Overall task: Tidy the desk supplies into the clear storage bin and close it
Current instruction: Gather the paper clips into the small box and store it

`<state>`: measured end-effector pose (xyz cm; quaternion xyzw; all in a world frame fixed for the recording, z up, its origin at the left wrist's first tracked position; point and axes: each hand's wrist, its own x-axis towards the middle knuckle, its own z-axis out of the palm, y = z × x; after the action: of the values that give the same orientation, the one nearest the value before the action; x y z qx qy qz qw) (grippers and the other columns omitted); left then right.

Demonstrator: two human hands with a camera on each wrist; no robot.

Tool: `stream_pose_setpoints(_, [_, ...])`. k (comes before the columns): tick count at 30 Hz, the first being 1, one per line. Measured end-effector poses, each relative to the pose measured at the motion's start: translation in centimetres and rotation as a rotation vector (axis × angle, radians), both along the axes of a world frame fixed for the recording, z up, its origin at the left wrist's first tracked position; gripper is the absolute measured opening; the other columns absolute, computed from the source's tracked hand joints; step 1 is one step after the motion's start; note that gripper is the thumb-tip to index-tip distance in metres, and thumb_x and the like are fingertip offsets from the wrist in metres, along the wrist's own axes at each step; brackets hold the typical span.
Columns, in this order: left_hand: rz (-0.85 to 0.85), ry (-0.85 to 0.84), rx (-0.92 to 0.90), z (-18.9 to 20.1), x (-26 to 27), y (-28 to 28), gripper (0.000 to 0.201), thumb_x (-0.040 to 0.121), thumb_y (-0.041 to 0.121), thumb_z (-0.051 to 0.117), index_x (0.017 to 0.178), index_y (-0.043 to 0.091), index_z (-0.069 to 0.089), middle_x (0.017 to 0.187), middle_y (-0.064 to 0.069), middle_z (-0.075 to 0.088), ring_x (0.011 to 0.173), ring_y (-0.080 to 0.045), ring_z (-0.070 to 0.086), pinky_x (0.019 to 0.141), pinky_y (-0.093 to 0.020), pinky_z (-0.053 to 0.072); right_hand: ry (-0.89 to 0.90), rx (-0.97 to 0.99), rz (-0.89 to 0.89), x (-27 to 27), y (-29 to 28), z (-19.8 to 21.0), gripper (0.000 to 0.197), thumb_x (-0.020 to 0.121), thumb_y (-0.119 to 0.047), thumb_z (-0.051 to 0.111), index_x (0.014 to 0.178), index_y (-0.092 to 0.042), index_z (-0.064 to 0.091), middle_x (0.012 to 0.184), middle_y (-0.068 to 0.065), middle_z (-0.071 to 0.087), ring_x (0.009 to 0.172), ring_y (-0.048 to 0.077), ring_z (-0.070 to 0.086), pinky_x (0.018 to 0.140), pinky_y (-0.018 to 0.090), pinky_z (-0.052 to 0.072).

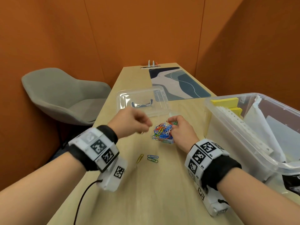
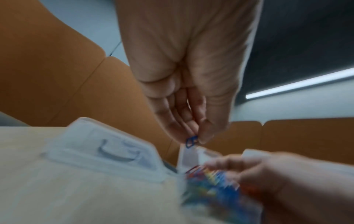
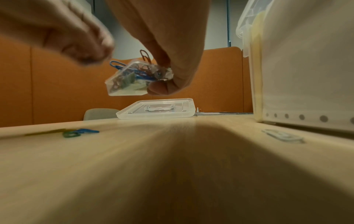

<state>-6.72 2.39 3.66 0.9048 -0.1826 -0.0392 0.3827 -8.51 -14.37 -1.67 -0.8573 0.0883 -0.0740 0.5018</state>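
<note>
My right hand (image 1: 176, 125) grips a small clear box (image 3: 132, 80) heaped with coloured paper clips (image 1: 163, 131) and holds it above the desk. My left hand (image 1: 146, 126) hovers just left of the box and pinches a blue paper clip (image 2: 191, 141) between thumb and finger. Three loose clips, one yellow (image 1: 140, 158) and two blue-green (image 1: 152, 158), lie on the desk nearer me. The big clear storage bin (image 1: 227, 127) stands open at the right, holding yellow pads and papers. Its clear lid (image 1: 128, 96) with a blue handle lies flat on the desk behind my hands.
A patterned desk mat (image 1: 180, 83) covers the far right of the wooden desk (image 1: 154, 192). A small clear lid (image 3: 283, 134) lies by the bin's base. A grey chair (image 1: 61, 95) stands left of the desk. Orange partition walls close in all round.
</note>
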Motion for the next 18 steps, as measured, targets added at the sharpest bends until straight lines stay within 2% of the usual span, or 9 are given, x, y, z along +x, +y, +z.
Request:
stream_pose_setpoints(3, [-0.053,-0.113,-0.072,1.6,0.1,-1.9,0.010,0.078,0.008,0.072,0.081,0.017,0.072,0.065,0.011,0.065,0.051,0.008,0.055,0.054,-0.005,0.045,0.002,-0.003,0.034,-0.1,0.2,0.0,0.033,0.092,0.000,0.039,0.118,-0.012,0.054,0.126,0.014,0.054,0.113,0.030,0.056,0.092,0.038,0.050])
stream_pose_setpoints(6, [-0.035,-0.134,-0.047,1.2,0.0,-2.1,0.006,0.076,0.015,0.075,0.081,0.017,0.071,0.066,0.010,0.062,0.052,0.002,0.053,0.049,-0.009,0.045,-0.012,-0.012,0.022,-0.2,0.0,0.1,0.033,0.092,0.000,0.039,0.119,-0.012,0.054,0.126,0.014,0.054,0.114,0.029,0.055,0.094,0.035,0.048])
stream_pose_setpoints(9, [0.040,0.017,0.007,-0.6,-0.4,0.5,0.013,0.071,0.010,0.078,0.069,0.007,0.065,0.059,-0.003,0.060,0.045,-0.005,0.052,0.042,-0.015,0.046,-0.014,-0.008,-0.010,0.0,-0.5,0.1,0.034,0.092,0.000,0.038,0.120,-0.012,0.053,0.127,0.014,0.054,0.115,0.028,0.055,0.092,0.033,0.048])
stream_pose_setpoints(11, [0.047,0.204,0.147,-2.3,-1.1,2.3,0.016,0.068,0.010,0.081,0.075,0.002,0.068,0.063,-0.009,0.065,0.048,-0.011,0.056,0.044,-0.017,0.048,-0.007,0.013,-0.011,0.1,-0.7,0.0,0.035,0.092,0.001,0.037,0.121,-0.012,0.052,0.128,0.012,0.053,0.114,0.027,0.056,0.082,0.028,0.048])
stream_pose_setpoints(13, [0.038,0.334,0.215,-3.9,-1.6,3.1,0.020,0.066,0.010,0.082,0.080,0.005,0.069,0.064,-0.006,0.067,0.043,-0.010,0.058,0.046,-0.018,0.048,-0.006,0.018,-0.006,0.1,-0.6,0.1,0.035,0.093,0.000,0.037,0.122,-0.012,0.052,0.129,0.011,0.053,0.114,0.026,0.056,0.078,0.026,0.047])
stream_pose_setpoints(16, [0.034,0.307,0.203,-4.8,-1.0,2.6,0.014,0.069,0.002,0.078,0.074,0.011,0.068,0.057,0.001,0.064,0.038,-0.002,0.056,0.047,-0.014,0.048,-0.012,-0.001,-0.007,0.1,-0.2,0.0,0.033,0.093,-0.001,0.037,0.120,-0.014,0.052,0.128,0.011,0.053,0.114,0.027,0.056,0.088,0.032,0.050])
stream_pose_setpoints(18, [0.025,0.214,0.241,-5.0,-0.3,1.7,0.011,0.074,0.000,0.072,0.080,0.010,0.072,0.058,0.005,0.063,0.039,0.001,0.056,0.051,-0.011,0.049,-0.015,-0.008,-0.006,0.0,0.0,0.0,0.033,0.092,-0.001,0.037,0.119,-0.013,0.052,0.127,0.012,0.053,0.113,0.027,0.056,0.094,0.039,0.049])
